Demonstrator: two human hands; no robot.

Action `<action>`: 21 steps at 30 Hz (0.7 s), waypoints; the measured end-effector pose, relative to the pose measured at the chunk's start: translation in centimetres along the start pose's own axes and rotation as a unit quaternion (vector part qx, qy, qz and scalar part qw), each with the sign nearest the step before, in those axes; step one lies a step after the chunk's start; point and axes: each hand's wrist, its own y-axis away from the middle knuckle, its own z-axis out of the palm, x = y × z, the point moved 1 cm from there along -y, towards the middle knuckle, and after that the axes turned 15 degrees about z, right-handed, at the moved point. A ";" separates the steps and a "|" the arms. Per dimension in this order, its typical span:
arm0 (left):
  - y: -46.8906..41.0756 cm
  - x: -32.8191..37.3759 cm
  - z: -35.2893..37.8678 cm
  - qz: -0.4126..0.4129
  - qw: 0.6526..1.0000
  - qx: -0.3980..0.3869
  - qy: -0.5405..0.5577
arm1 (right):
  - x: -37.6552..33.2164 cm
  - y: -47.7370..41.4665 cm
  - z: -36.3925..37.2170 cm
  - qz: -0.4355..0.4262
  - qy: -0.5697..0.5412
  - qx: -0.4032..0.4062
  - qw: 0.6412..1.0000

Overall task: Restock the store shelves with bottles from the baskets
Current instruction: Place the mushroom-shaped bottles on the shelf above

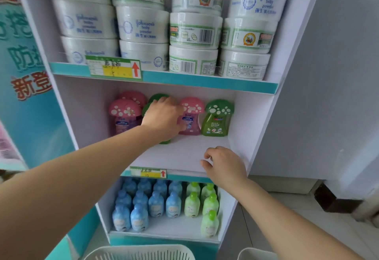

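On the middle shelf (184,153) stand mushroom-capped bottles: a pink one (125,116) at the left, a pink one (190,116) and a green one (217,118) to the right. My left hand (162,120) grips a green mushroom-capped bottle (155,98) between the pink ones; the hand hides most of it. My right hand (223,165) hovers over the front right of that shelf, fingers loosely curled, holding nothing.
White powder tubs (194,31) are stacked on the top shelf. Several blue bottles (143,204) and green bottles (207,204) fill the bottom shelf. Two white baskets (139,252) (256,254) sit below at the frame's bottom edge. A grey wall lies to the right.
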 end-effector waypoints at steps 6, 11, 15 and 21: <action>6.7 1.7 -1.2 0.019 0.999 -0.010 0.025 | -2.4 4.1 -0.8 -0.030 0.009 0.012 0.999; 13.6 2.5 1.8 -0.007 0.993 -0.058 0.099 | -3.5 8.1 1.9 -0.042 0.014 -0.027 0.999; 18.4 2.4 6.5 -0.037 0.982 -0.112 0.146 | -3.3 10.6 6.0 -0.034 0.035 -0.092 0.995; 23.6 1.4 14.4 -0.091 0.957 -0.215 0.173 | -2.5 13.0 13.2 -0.016 0.071 -0.201 0.977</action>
